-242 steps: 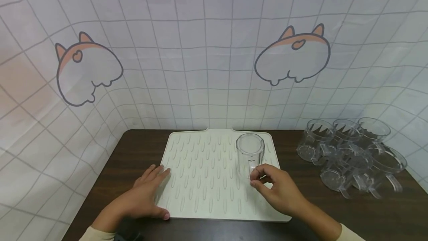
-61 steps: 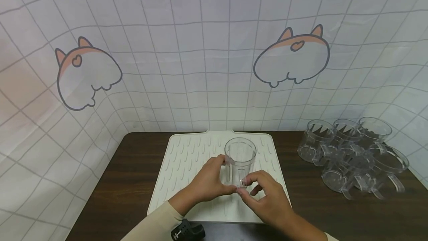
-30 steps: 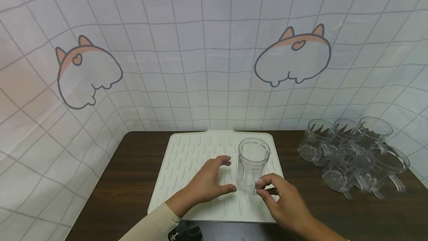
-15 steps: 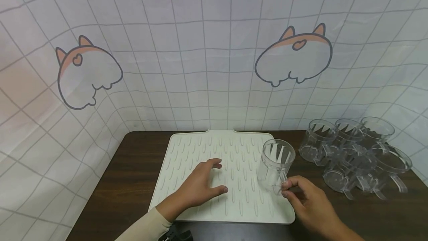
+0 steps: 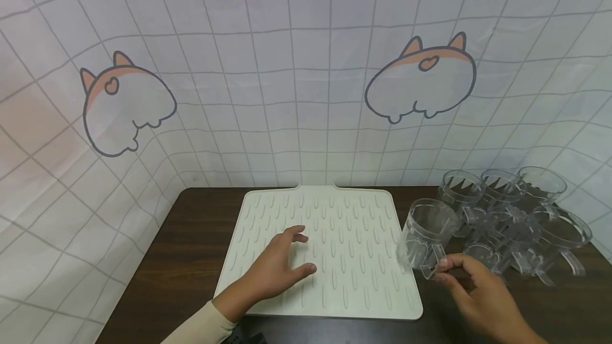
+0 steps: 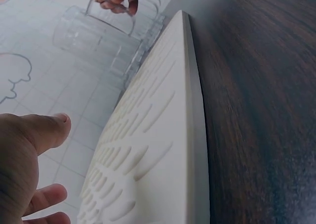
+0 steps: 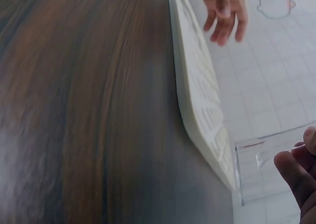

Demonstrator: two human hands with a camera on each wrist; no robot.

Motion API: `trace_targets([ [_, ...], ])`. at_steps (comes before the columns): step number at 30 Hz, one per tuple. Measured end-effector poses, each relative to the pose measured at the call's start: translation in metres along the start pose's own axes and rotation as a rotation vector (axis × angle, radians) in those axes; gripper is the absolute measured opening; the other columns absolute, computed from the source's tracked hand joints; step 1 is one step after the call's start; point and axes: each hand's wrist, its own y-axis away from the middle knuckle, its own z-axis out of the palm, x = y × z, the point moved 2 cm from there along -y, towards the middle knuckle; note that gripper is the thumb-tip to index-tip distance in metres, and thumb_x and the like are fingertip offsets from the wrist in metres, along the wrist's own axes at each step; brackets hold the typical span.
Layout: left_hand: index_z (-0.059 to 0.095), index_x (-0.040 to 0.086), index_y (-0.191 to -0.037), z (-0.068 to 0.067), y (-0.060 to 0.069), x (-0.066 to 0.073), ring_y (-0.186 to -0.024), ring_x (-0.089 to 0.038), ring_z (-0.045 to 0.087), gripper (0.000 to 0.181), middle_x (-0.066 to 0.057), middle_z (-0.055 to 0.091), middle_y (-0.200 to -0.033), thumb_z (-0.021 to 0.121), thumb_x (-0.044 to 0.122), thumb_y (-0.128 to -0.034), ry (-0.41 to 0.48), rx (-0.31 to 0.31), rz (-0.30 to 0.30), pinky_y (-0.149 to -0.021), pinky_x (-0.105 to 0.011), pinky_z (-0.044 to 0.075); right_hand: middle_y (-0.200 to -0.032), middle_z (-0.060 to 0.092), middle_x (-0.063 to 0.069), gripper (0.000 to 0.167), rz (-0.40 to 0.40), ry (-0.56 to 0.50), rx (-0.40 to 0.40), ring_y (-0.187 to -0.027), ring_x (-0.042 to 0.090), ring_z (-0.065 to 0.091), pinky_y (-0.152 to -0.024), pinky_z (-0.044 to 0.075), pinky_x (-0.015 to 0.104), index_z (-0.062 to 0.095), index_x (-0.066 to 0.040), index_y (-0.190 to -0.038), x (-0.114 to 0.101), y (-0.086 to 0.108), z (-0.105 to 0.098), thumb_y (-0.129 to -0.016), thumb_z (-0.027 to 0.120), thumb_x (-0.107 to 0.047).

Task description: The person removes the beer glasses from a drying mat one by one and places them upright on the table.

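A clear mug (image 5: 427,230) hangs over the right edge of the white ribbed drying mat (image 5: 330,280). My right hand (image 5: 480,293) pinches its handle between thumb and fingers; in the right wrist view those fingertips (image 7: 291,169) sit at the right border. Over the left half of the mat hovers my left hand (image 5: 268,269), thumb and fingers spread apart with nothing between them. The left wrist view has the left thumb (image 6: 47,130) at its left side and the mug (image 6: 94,36) at the top.
Several more clear mugs (image 5: 542,182) stand crowded together on the right of the dark wood table (image 5: 162,264). Behind the table hangs a white gridded cloth (image 5: 258,94) with cartoon drawings.
Both hands were at the mug over the mat two seconds ago. The left hand has since let go and moved left, while the right hand has carried the mug rightward by its handle.
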Motion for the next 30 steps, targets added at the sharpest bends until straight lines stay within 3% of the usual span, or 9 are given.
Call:
trace_targets([
  [5,0.036,0.012,-0.154,-0.003,0.004,0.0,-0.134,-0.024,0.048,0.083,0.005,0.059,-0.135,0.081,0.036,-0.0887,0.01,0.009,-0.007,-0.107,-0.05,0.041,-0.094,0.067,-0.004,0.047,0.06,0.035,0.011,-0.082,-0.003,0.067,-0.069,0.051,0.01,0.064,-0.006,-0.104,0.009,0.006,-0.007,-0.071,0.078,0.025],
  [19,0.039,0.008,-0.151,-0.006,0.008,0.002,-0.133,-0.027,0.049,0.074,0.002,0.062,-0.133,0.077,0.034,-0.0934,-0.004,0.035,0.045,-0.108,-0.052,0.039,-0.094,0.067,-0.004,0.038,0.13,0.105,-0.002,-0.085,-0.005,0.065,-0.071,0.049,0.008,0.063,-0.005,-0.102,0.022,0.017,-0.018,-0.077,0.077,0.02],
  [30,0.038,0.008,-0.152,-0.008,0.009,0.005,-0.135,-0.026,0.047,0.073,0.002,0.061,-0.134,0.075,0.031,-0.0949,0.004,0.027,0.038,-0.11,-0.051,0.038,-0.099,0.068,0.004,0.027,0.27,0.171,-0.028,-0.088,-0.009,0.063,-0.072,0.048,0.007,0.064,-0.006,-0.105,0.027,0.022,-0.021,-0.086,0.077,0.009],
])
